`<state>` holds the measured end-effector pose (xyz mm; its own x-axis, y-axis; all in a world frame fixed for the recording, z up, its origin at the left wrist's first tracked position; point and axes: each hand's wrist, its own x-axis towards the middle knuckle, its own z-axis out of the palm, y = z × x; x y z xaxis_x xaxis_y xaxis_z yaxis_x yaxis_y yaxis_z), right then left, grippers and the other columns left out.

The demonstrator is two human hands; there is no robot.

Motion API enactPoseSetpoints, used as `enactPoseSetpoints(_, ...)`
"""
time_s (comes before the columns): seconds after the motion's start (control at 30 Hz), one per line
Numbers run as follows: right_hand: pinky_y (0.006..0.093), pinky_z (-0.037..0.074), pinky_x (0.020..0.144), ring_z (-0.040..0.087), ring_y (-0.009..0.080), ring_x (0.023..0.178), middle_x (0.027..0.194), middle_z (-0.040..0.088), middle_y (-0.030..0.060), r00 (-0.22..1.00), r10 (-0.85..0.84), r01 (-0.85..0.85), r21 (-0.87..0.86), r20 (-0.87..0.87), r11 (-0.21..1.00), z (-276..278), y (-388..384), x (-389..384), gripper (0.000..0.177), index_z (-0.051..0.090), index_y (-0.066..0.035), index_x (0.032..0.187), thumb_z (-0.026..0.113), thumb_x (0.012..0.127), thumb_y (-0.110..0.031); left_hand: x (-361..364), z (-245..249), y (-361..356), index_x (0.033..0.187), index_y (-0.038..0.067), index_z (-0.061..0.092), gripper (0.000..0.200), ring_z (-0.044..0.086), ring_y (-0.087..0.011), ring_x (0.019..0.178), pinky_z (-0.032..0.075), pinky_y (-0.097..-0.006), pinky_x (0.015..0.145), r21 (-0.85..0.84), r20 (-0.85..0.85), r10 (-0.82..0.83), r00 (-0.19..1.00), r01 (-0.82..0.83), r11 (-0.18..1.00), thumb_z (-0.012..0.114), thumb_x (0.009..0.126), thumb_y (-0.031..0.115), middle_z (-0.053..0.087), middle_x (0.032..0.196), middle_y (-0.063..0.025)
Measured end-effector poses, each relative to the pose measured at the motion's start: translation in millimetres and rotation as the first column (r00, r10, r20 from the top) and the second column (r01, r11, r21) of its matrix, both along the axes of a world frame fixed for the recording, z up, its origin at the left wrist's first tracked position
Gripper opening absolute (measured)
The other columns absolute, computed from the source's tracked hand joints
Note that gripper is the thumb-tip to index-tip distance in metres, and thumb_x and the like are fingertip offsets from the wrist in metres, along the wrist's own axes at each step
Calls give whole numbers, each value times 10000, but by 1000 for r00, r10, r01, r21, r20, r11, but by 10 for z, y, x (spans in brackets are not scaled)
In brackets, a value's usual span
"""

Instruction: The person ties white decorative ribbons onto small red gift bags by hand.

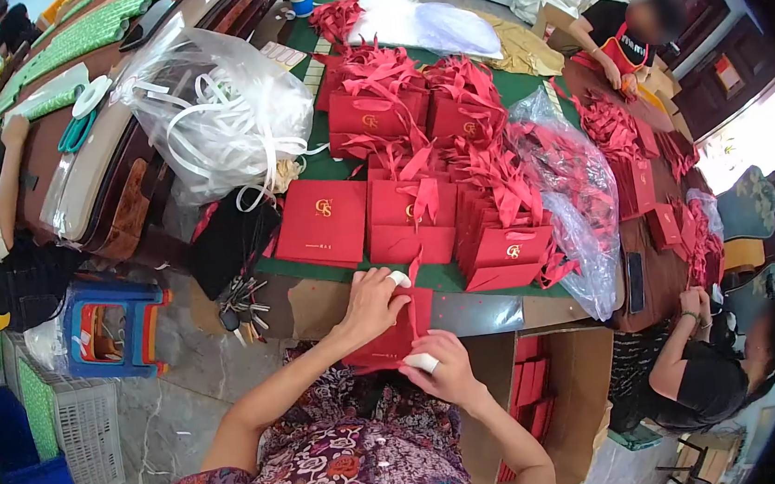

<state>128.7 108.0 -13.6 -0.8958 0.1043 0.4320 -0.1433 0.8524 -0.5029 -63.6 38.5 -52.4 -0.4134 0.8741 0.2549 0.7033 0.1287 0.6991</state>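
In front of my lap, at the table's near edge, I hold a small red gift bag (384, 347) with a red ribbon. My left hand (375, 307) grips its upper left side, a white wrap on one finger. My right hand (443, 367) is closed on the lower right, near the ribbon, also with a white finger wrap. Just beyond lie a stack of flat red bags (320, 222) with gold lettering and a row of red bags (412, 226) with ribbon handles. To their right stands another row of ribboned bags (505, 254).
A clear plastic sack of white ribbon (222, 118) sits at the left, keys (243, 307) hanging below. A cardboard box (566, 402) holding red bags stands to my right. Co-workers sit at the right (725, 359) and far right (620, 38); another person's arm (4, 186) is at the left.
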Motion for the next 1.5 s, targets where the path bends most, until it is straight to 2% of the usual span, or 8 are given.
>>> enactPoseSetpoints(0.1,412,501,735,612,283,742,771,600,77,995,-76,70,-84,-70,994,158,21,-173,195,643,-83,790,818,728,-145,21,-27,-4,1005,106,647,240,566,-289,915,371,-402,813,4,6,12,1000,-12,1000,746,797,173,597,902,-82)
enactPoseSetpoints(0.27,408,473,682,576,286,685,731,579,81,999,-7,3,-74,-50,997,166,-70,-174,178,627,-68,771,796,742,-113,7,-102,2,1014,115,645,247,565,-285,922,370,-400,816,18,16,6,1000,-7,1000,746,795,173,599,918,-78)
enactPoseSetpoints(0.47,380,434,593,553,260,622,676,575,79,854,-503,499,-485,133,719,-8,-72,-314,106,651,-82,781,756,798,-88,-73,51,-71,1044,88,658,219,594,-304,1009,439,-418,886,151,84,-32,996,19,988,701,829,105,640,1033,-111)
enactPoseSetpoints(0.67,413,433,685,571,278,723,735,568,83,838,-521,518,62,161,853,-177,33,-280,179,674,-69,820,767,798,-221,-156,267,-474,1073,36,662,219,632,-360,985,507,-416,863,113,168,94,981,-114,987,628,860,-5,668,1029,-161)
enactPoseSetpoints(0.93,409,431,732,567,307,860,862,573,76,764,-623,625,50,164,779,224,-89,-462,281,666,-89,978,794,766,-222,-58,244,-715,1103,39,650,267,615,-364,999,495,-413,865,14,137,203,970,-207,978,658,839,4,634,1050,-162)
enactPoseSetpoints(1.07,407,423,773,583,272,908,936,617,55,936,-332,343,-88,116,935,113,-271,-731,273,681,-124,1017,780,775,-205,-117,245,-754,1111,36,650,266,616,-361,998,495,-408,865,3,142,256,956,-259,966,657,845,14,622,1033,-161)
enactPoseSetpoints(1.27,391,413,735,567,259,887,933,607,52,950,-266,276,-45,162,960,-237,-363,-872,226,693,-115,973,768,779,-203,-224,205,-848,1119,29,655,249,619,-361,988,501,-399,859,-62,203,276,940,-269,961,626,871,21,624,1087,-161)
enactPoseSetpoints(1.5,393,483,697,616,294,797,866,624,107,882,-445,471,-290,156,833,-182,-282,-788,135,660,-53,910,741,803,-69,-273,218,-614,1151,-5,644,290,590,-346,1050,478,-401,914,-35,41,179,983,-177,984,646,867,54,617,1139,-160)
